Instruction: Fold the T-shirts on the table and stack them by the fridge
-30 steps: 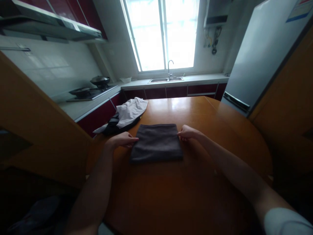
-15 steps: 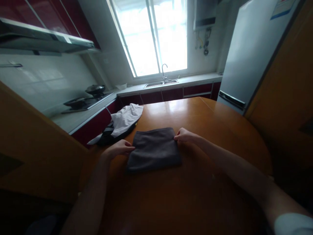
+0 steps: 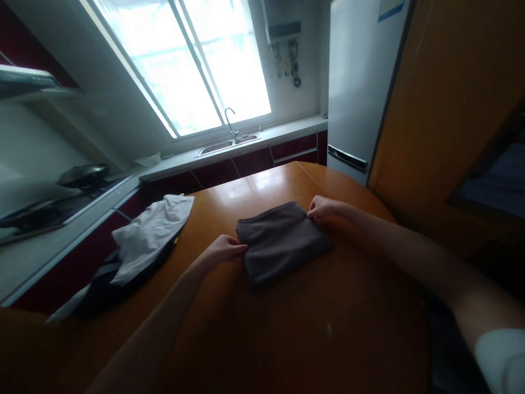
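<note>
A dark grey piece of cloth (image 3: 285, 243), folded into a flat rectangle, lies on the wooden table (image 3: 262, 334); whether it is a garment I cannot tell. My left hand (image 3: 225, 249) pinches its left edge between thumb and fingers. On the opposite side, my right hand (image 3: 324, 208) grips the right edge near the far corner. Both hands are closed on the cloth, which sits turned a little, its right side farther from me.
Left of the cloth, a heap of white and black clothes (image 3: 151, 235) rests at the table's edge. Beyond the table run a counter with a sink (image 3: 229, 145) and a stove with a pan (image 3: 84, 176). A fridge (image 3: 361, 82) stands at the back right.
My view has swung to the right and tilted. The folded cloth has shifted right and turned on the table, with both hands still holding its sides.
</note>
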`<state>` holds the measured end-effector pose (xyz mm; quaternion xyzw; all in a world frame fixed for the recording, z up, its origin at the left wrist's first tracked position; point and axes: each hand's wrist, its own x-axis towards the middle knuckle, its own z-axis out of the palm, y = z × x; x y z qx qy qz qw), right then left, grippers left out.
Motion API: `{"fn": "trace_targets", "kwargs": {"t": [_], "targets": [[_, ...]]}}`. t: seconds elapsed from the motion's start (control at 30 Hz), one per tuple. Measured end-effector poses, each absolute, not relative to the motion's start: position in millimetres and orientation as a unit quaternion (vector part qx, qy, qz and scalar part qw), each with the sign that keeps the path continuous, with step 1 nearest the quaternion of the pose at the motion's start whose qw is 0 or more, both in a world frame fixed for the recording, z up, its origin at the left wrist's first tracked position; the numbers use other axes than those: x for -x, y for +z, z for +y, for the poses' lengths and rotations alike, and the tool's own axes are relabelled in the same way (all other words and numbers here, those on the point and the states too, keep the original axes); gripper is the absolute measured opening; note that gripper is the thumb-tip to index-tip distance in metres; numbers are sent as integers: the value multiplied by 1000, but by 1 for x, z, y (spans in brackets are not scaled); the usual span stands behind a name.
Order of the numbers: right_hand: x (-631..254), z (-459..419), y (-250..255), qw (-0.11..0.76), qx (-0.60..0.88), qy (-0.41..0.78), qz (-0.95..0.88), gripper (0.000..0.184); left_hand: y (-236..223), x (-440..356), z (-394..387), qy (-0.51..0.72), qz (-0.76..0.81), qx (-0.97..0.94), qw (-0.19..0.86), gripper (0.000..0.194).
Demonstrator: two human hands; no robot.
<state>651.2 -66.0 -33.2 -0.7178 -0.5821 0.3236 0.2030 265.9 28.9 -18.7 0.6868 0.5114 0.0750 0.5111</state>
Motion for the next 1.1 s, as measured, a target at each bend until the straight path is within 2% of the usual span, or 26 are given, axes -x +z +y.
{"fn": "trace_targets", "kwargs": {"t": [0.13,0.27,0.47,0.67,0.8,0.9,1.0,1.1], "targets": [[-739,-66,-28,131,781,254,-555,19,-27,-368,43,100,489,-687,529,37],[-807,-62,-23,103,830,199,-511,19,-40,-459,57,144,447,-679,565,29],[-855,-47,-23,59,879,116,-458,19,-51,-533,76,188,439,-661,580,30],[-855,-38,-26,56,910,63,-407,39,-55,-551,84,200,439,-655,582,31],[-834,-36,-29,69,920,35,-383,45,-58,-547,85,211,437,-645,590,38],[-791,-35,-32,119,900,-6,-419,49,-58,-532,83,245,436,-634,590,47],[-727,-34,-40,215,829,-6,-516,59,-57,-506,80,282,424,-633,583,48],[-668,-34,-47,193,793,66,-574,72,-57,-469,77,319,410,-650,555,51]]}}
